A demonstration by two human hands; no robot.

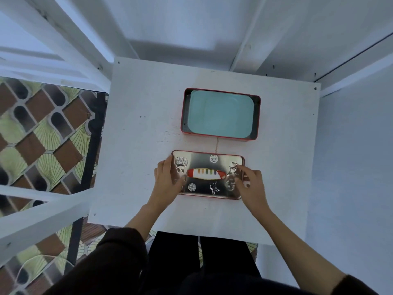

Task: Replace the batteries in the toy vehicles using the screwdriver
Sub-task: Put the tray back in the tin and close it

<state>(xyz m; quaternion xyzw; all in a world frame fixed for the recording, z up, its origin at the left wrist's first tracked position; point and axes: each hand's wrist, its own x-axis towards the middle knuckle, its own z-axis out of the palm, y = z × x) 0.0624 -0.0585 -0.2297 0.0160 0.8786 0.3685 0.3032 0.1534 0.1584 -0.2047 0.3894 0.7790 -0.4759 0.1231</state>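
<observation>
A shiny metal tin lid (204, 161) with a red rim and embossed pictures lies flat on the white table (138, 124), near its front edge. My left hand (168, 180) grips the lid's left end, thumb on top. My right hand (249, 185) grips the right end, with the index finger stretched onto the lid's surface. Just behind the lid stands the open red tin box (258, 118), with a pale teal panel (221, 113) covering its inside. No toy vehicle, battery or screwdriver is in view.
White walls close in behind and to the right of the table. White wooden rails (42, 211) run along the left side over a patterned tile floor (38, 133). My dark-clothed legs (200, 258) are at the table's front edge.
</observation>
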